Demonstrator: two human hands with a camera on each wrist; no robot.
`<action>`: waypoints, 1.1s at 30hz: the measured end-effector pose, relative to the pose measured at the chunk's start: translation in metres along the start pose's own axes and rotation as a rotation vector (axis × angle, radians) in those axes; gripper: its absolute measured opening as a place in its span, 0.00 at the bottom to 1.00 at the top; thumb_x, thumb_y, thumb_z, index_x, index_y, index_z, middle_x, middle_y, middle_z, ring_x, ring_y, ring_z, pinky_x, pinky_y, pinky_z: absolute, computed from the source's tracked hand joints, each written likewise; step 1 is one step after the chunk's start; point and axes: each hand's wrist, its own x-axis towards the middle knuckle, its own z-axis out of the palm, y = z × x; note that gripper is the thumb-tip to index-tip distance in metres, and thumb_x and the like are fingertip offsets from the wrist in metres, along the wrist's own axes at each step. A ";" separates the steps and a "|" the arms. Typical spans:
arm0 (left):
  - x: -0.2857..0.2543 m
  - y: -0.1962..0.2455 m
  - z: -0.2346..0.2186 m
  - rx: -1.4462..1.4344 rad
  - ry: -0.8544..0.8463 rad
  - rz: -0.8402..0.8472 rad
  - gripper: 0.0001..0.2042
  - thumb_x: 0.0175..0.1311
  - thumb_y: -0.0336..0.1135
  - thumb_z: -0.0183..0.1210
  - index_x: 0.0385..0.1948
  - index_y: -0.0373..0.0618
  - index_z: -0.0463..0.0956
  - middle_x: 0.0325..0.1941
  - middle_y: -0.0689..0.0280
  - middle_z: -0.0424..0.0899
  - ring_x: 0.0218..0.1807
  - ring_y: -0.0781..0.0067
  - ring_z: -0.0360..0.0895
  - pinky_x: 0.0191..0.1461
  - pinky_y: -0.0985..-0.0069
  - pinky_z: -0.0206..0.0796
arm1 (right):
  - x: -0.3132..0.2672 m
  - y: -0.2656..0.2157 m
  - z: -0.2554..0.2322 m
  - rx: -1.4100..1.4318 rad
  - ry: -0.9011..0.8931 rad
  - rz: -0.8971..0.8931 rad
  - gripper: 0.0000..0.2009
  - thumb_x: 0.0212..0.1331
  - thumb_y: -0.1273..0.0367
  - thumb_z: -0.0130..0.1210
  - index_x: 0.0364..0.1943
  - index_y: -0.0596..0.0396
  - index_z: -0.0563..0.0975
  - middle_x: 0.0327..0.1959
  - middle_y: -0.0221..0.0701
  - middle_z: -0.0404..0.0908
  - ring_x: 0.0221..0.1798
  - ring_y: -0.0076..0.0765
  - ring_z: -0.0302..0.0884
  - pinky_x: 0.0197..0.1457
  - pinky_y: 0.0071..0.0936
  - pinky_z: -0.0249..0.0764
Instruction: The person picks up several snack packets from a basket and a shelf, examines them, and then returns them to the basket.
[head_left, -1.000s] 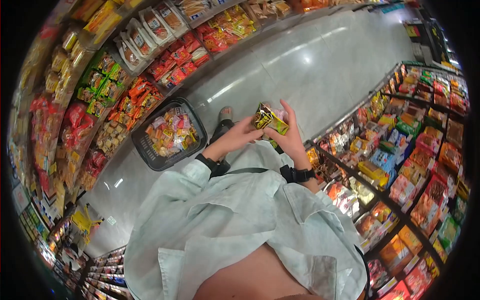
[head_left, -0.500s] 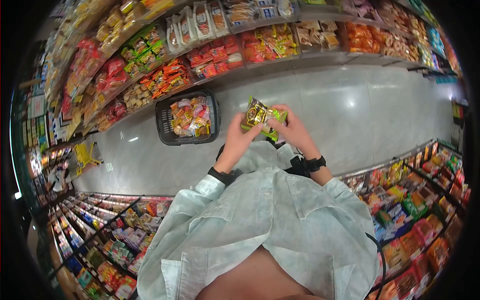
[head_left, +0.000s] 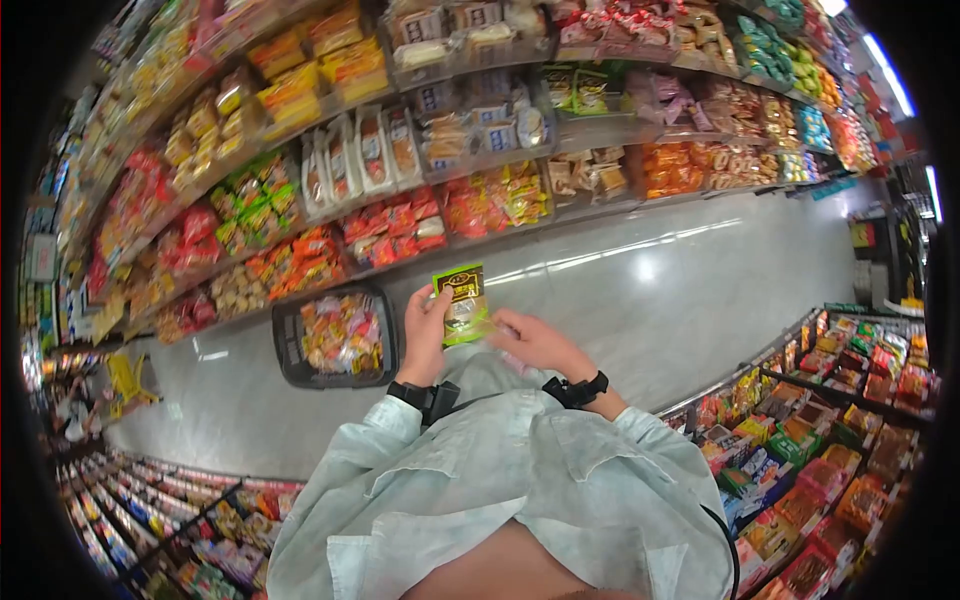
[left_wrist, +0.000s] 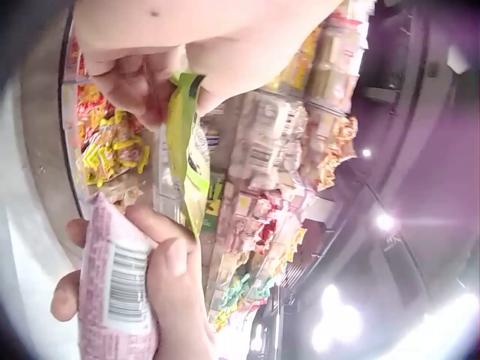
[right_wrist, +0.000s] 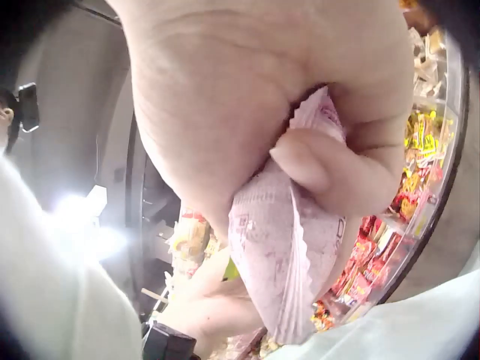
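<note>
The hands have come apart: the left hand (head_left: pixel 425 325) now pinches the green packet (head_left: pixel 461 303) alone, lifted above the right hand (head_left: pixel 535 343), which grips a pink packet (right_wrist: pixel 289 262). The pair looks separated, with the basket (head_left: pixel 290 345) just left of them

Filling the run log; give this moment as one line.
left hand: holds green foil snack packet | right hand: grips pink plastic packet | black shopping basket: on floor
</note>
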 end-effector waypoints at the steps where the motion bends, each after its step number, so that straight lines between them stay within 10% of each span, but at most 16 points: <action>1: 0.025 0.004 -0.001 -0.015 -0.055 -0.018 0.17 0.73 0.35 0.61 0.56 0.37 0.69 0.48 0.59 0.84 0.46 0.75 0.83 0.47 0.76 0.76 | 0.006 -0.004 -0.002 0.001 -0.005 0.033 0.13 0.70 0.58 0.59 0.50 0.50 0.78 0.37 0.28 0.82 0.38 0.24 0.76 0.43 0.28 0.74; 6: 0.108 0.047 0.024 0.003 -0.254 0.007 0.10 0.75 0.37 0.58 0.47 0.41 0.75 0.46 0.67 0.85 0.45 0.79 0.82 0.46 0.78 0.74 | 0.030 -0.020 -0.024 -0.011 0.177 -0.026 0.12 0.72 0.65 0.56 0.55 0.52 0.78 0.43 0.29 0.83 0.45 0.25 0.80 0.53 0.26 0.75; 15: 0.175 0.072 0.072 -0.007 -0.494 -0.201 0.08 0.78 0.41 0.55 0.44 0.49 0.75 0.43 0.73 0.80 0.45 0.83 0.77 0.50 0.79 0.69 | 0.053 -0.013 -0.082 0.293 0.755 0.054 0.21 0.73 0.63 0.55 0.66 0.52 0.70 0.44 0.28 0.82 0.38 0.23 0.82 0.38 0.23 0.81; 21: 0.169 0.049 0.142 0.168 -0.678 -0.466 0.17 0.76 0.31 0.53 0.63 0.51 0.64 0.63 0.64 0.78 0.63 0.70 0.76 0.62 0.65 0.73 | 0.056 -0.027 -0.145 0.489 0.551 0.335 0.21 0.70 0.60 0.59 0.60 0.57 0.76 0.44 0.28 0.83 0.37 0.21 0.81 0.41 0.23 0.80; 33: 0.251 0.029 0.387 0.372 -0.619 -0.197 0.28 0.71 0.33 0.58 0.71 0.42 0.58 0.68 0.57 0.75 0.66 0.69 0.73 0.64 0.74 0.65 | 0.112 0.034 -0.400 0.487 0.553 0.159 0.17 0.68 0.58 0.61 0.49 0.59 0.78 0.36 0.30 0.84 0.32 0.22 0.81 0.35 0.25 0.78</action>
